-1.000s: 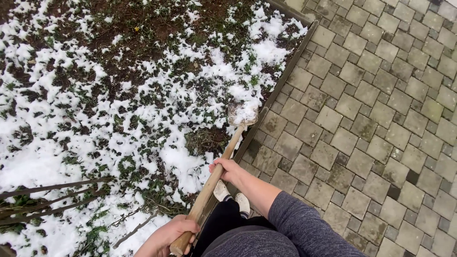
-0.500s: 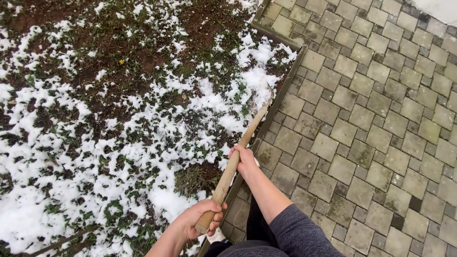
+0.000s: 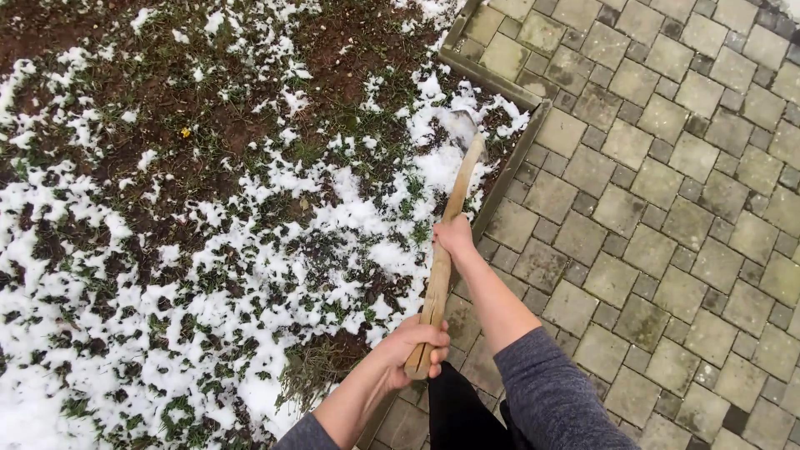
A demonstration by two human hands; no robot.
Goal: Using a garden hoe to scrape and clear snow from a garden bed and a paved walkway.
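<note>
Now — both grips wrapped round pale wooden shovel handle (image 3: 450, 221) | blade (image 3: 459, 127) grey, snow-dusted

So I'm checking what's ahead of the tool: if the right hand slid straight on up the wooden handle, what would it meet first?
Probably the shovel blade at the handle's far end; past the right hand the shaft looks bare.

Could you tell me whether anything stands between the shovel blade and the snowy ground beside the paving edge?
Nothing visible does. The shovel blade already meets the snowy ground just inside the edging strip. The left hand and right hand both grip the wooden handle.
</note>
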